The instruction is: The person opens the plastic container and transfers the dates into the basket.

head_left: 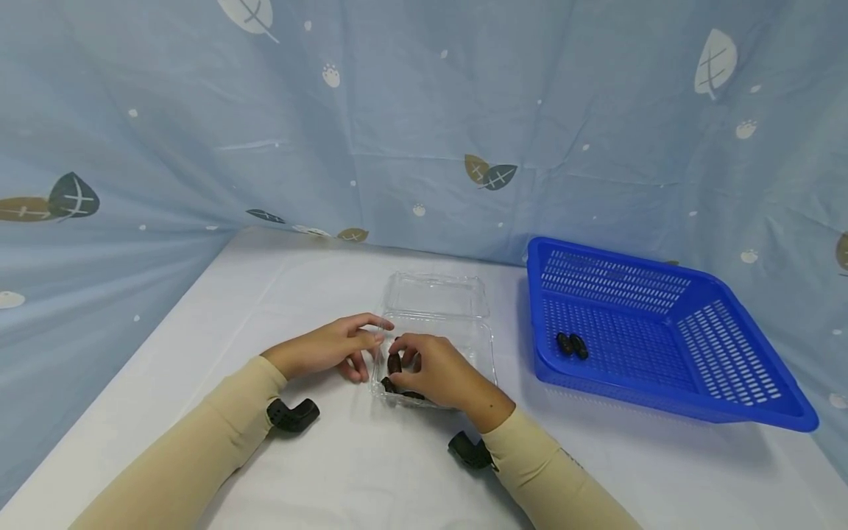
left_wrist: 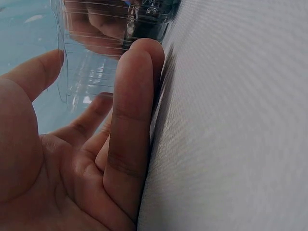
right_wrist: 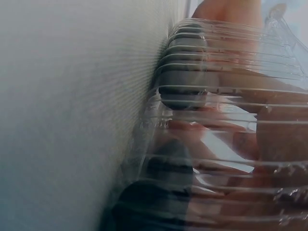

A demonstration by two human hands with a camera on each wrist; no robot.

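A clear plastic clamshell box [head_left: 492,353] lies on the table with its lid [head_left: 437,294] folded back, away from me. My right hand [head_left: 439,370] reaches into its left part, thumb and fingers pinching a dark brown oblong piece [head_left: 394,363]. More such pieces [head_left: 389,385] lie along the front left of the box, partly covered by that hand. In the right wrist view, dark pieces [right_wrist: 183,91] show through the ribbed clear wall. My left hand [head_left: 336,344] rests at the left side, its fingers extended; in the left wrist view its fingertips [left_wrist: 134,62] are right at the wall.
A blue slotted basket [head_left: 662,401] stands to the right, with two dark oblong pieces [head_left: 573,345] at its left end. White cloth [head_left: 344,471] covers the table, and a blue leaf-patterned curtain [head_left: 411,110] hangs behind. Black wrist devices [head_left: 293,415] sit at both sleeves.
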